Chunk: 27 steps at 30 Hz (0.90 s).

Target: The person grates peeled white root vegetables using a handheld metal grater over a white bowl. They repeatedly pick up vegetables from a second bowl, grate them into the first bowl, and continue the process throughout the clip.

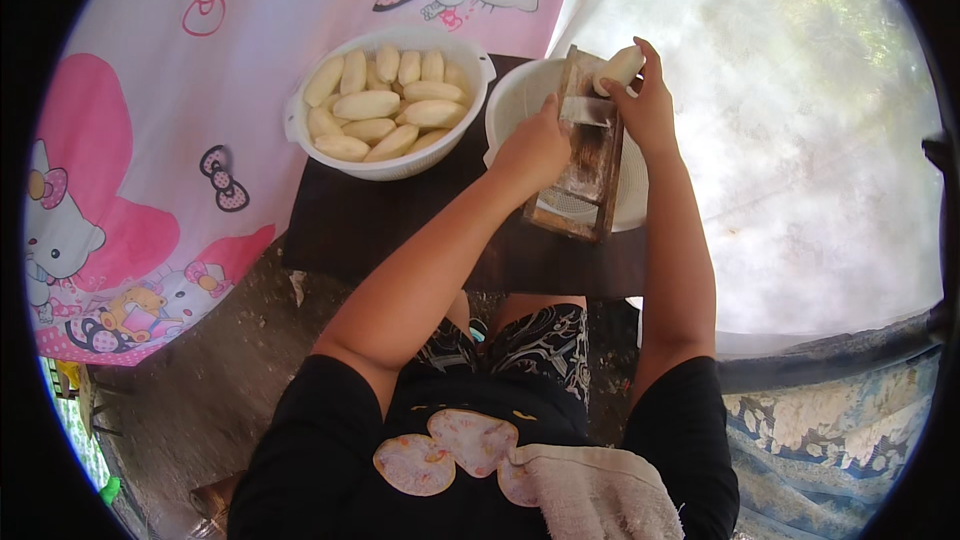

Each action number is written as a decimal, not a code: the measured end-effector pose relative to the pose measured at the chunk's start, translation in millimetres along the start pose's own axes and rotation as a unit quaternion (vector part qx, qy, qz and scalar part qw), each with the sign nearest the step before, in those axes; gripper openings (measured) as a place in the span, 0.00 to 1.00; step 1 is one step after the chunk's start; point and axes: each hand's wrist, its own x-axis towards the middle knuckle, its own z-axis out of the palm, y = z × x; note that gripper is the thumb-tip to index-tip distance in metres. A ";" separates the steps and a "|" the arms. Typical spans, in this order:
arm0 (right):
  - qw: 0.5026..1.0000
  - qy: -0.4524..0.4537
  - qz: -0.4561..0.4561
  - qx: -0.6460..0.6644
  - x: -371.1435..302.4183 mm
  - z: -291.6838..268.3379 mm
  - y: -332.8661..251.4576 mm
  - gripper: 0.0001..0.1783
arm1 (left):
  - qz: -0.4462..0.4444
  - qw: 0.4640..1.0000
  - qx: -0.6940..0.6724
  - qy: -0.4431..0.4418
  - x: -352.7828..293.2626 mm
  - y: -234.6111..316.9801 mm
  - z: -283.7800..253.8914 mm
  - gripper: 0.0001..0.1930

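Observation:
A wooden slicer (592,162) with a metal plate across it lies tilted over a white basin (507,105). My left hand (535,147) is closed round the slicer's left side. In my right hand (650,108), a peeled banana (620,68) is pinched between thumb and fingers at the slicer's far end. Its underside is hidden, so I cannot tell whether it touches the board. Perforations show in the basin's lower part; the slicer hides much of its inside. To the left stands a white colander (392,168) filled with several whole peeled bananas (367,104).
Both containers stand on a dark table (400,225) in front of my knees. A pink and white patterned cloth (180,170) hangs along the left, and a pale translucent sheet (800,160) along the right. A light towel (605,490) lies over my lap.

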 end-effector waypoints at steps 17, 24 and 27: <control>0.999 0.020 -0.025 0.027 -0.6 -0.6 7.7 0.38 | 0.020 0.999 0.034 0.020 1.9 2.3 2.2 0.28; 0.993 -0.056 -0.040 0.098 -101.6 -21.3 -31.2 0.41 | -0.037 0.999 0.009 -0.013 -1.9 5.3 0.6 0.28; 0.996 -0.027 -0.068 0.053 -70.3 -13.8 -17.4 0.40 | -0.014 1.000 0.016 -0.011 0.2 0.4 1.3 0.28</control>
